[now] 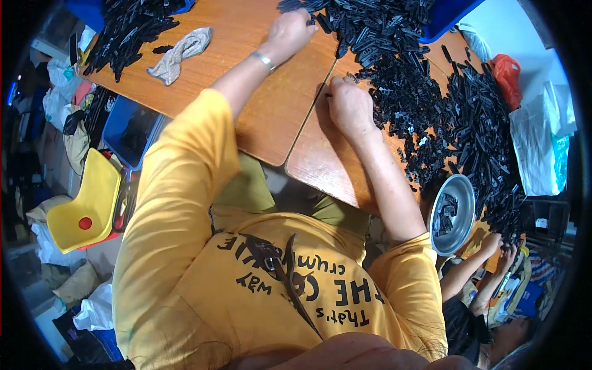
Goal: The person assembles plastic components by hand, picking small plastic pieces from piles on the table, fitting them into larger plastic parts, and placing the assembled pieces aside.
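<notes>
My left hand reaches over the wooden table to the near edge of a heap of long black plastic pieces. Its fingers are pinched on a small black plastic piece. My right hand rests by the table's seam, closed, knuckles up. Whatever its fingertips hold is too small and hidden to name. Just right of that hand lies a spread of smaller black plastic parts. Farther right, more long black pieces are piled along the table.
A metal bowl with some black pieces stands at the right table edge. Left are a glove-like cloth, another black heap, a blue bin and a yellow chair. At lower right, a co-worker's hands handle black pieces.
</notes>
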Demonstrator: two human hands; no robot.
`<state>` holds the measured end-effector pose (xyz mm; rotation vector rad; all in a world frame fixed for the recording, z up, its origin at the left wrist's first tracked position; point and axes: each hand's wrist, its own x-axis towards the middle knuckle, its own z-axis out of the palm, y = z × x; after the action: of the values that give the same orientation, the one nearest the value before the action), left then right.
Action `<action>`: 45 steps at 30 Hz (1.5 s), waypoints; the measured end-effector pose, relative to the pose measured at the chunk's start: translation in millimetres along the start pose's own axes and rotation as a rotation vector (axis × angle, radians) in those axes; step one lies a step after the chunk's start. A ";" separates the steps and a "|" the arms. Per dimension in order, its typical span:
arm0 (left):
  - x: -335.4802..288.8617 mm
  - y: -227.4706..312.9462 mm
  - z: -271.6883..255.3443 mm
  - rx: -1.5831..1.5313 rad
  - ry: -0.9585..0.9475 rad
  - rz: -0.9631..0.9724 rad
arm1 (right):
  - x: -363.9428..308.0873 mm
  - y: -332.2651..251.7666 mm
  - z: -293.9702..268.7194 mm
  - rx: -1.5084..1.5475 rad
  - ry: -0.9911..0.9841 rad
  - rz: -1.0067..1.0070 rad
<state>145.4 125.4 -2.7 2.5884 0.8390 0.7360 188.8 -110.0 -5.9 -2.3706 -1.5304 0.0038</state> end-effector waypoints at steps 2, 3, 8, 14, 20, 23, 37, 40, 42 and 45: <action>22.6 3.5 15.1 0.089 0.003 -0.065 | -2.9 -0.5 -1.1 0.063 -0.012 -0.004; 29.1 -2.7 24.8 0.131 -0.010 -0.099 | -3.4 -1.5 -2.4 0.064 -0.011 -0.005; 32.5 -22.7 41.4 0.173 -0.013 -0.154 | -15.3 1.1 -7.9 0.249 0.012 -0.029; -16.1 -26.0 19.2 0.048 0.083 -0.093 | -18.3 -6.6 -23.9 0.501 0.056 0.103; -69.7 5.8 -24.5 -0.958 0.006 0.015 | -5.9 -7.1 -19.0 0.748 0.439 0.014; -85.8 26.9 -52.6 -1.012 -0.097 0.011 | -5.8 -17.9 -33.9 0.803 0.526 -0.042; -110.6 68.5 -77.2 -1.310 -0.176 0.202 | -19.0 -21.8 -72.8 0.562 0.676 -0.267; -111.8 67.7 -78.2 -1.257 -0.229 0.182 | -20.2 -16.4 -72.6 0.533 0.668 -0.297; -114.8 69.1 -79.4 -1.249 -0.235 0.161 | -21.8 -14.8 -72.8 0.528 0.649 -0.296; -116.8 69.7 -81.2 -1.249 -0.247 0.131 | -22.6 -18.2 -77.5 0.528 0.635 -0.320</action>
<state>50.1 10.8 50.9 1.5316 0.0258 0.6371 176.4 -143.7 68.7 -1.5011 -1.3493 -0.3394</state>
